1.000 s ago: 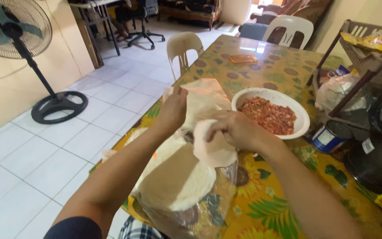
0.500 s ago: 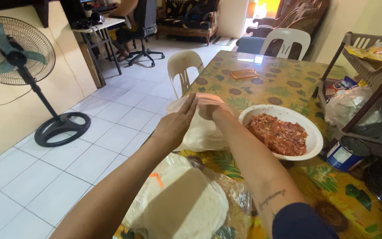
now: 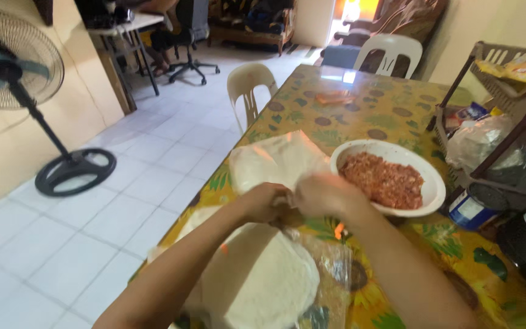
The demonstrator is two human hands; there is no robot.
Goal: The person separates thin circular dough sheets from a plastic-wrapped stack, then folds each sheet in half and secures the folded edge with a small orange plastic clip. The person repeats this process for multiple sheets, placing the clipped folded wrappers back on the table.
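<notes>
Meeting above round wrapper stack [image 3: 263, 280], both hands [image 3: 296, 200] blurred, grip unclear, forearms converging

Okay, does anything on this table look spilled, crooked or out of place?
Nothing looks spilled. The minced filling sits inside its white bowl. The stack of round wrappers lies at the table's near edge and may overhang it slightly. Both hands are blurred.

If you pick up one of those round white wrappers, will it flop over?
Probably yes. The round white wrappers look very thin and lie flat in a stack, so one would likely droop and fold. It should feel very light, and may tear if pulled hard. They may also cling together, so both hands might be needed.
</notes>
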